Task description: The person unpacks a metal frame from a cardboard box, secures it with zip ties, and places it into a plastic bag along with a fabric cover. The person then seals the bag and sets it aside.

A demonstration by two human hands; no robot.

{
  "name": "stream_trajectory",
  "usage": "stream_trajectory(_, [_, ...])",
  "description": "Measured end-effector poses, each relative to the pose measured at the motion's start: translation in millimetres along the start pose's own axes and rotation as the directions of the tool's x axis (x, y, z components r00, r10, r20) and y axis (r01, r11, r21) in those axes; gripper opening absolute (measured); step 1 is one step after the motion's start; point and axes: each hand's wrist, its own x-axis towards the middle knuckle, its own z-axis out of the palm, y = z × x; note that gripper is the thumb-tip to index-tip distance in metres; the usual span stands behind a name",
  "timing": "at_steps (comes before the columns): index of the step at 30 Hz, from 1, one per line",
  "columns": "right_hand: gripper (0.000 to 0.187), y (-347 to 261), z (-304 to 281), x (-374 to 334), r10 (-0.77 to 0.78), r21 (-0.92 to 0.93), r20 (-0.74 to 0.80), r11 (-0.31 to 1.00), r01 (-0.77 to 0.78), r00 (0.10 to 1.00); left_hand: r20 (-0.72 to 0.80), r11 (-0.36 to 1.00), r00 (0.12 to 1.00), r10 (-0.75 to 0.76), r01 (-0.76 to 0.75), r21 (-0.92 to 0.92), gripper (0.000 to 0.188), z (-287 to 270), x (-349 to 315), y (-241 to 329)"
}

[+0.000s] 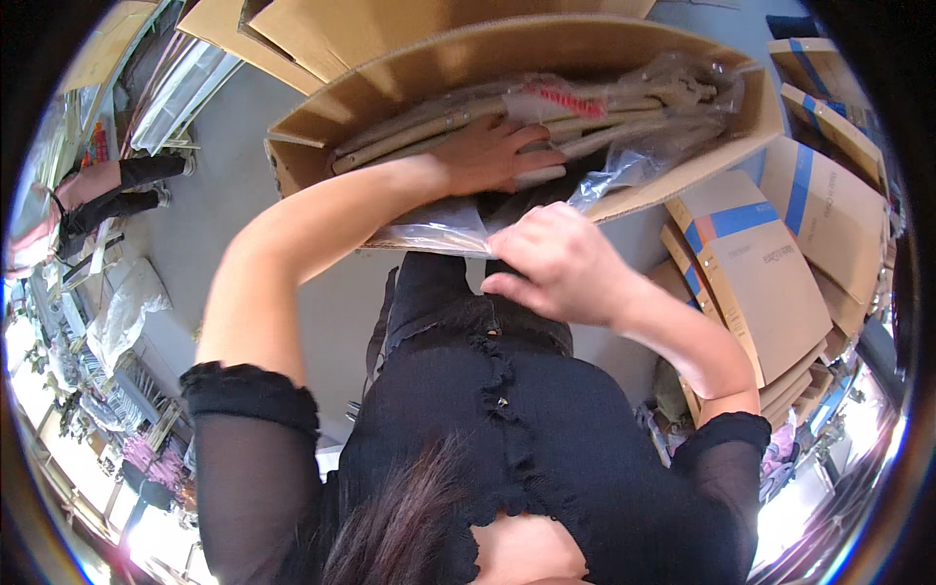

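Note:
A long cardboard box (409, 83) stands open in front of me. Beige rod-like pieces (390, 144), wrapped in clear plastic with red print, lie inside it. Over these pieces my left hand (497, 154) rests with its fingers stretched out and a little bent, palm down. My right hand (561, 261) is closed at the near side of the box, pinching the edge of a clear plastic bag (439, 229). Part of that bag hangs over the near wall of the box. What lies beneath my left palm is hidden.
Flat cardboard cartons with blue bands (751, 263) lean in stacks at the right. More brown cardboard (341, 34) stands behind the box. At the left, a person in dark trousers (136, 175) is near long strips (185, 97) and a crumpled plastic sheet (132, 307).

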Motion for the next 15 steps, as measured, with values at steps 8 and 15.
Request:
stream_trajectory(8, [0.08, 107.2, 43.2, 30.7, 0.054, -0.522, 0.226, 0.85, 0.074, 0.973, 0.801, 0.393, 0.599, 0.012, 0.734, -0.555, 0.085, -73.8, -86.5, 40.9])
stream_trajectory(15, [0.091, 134.6, 83.1, 26.7, 0.06, -0.587, 0.196, 0.806, 0.068, 0.979, 0.347, 0.844, 0.893, -0.288, 0.408, -0.348, 0.015, -90.0, -113.3, 113.0])
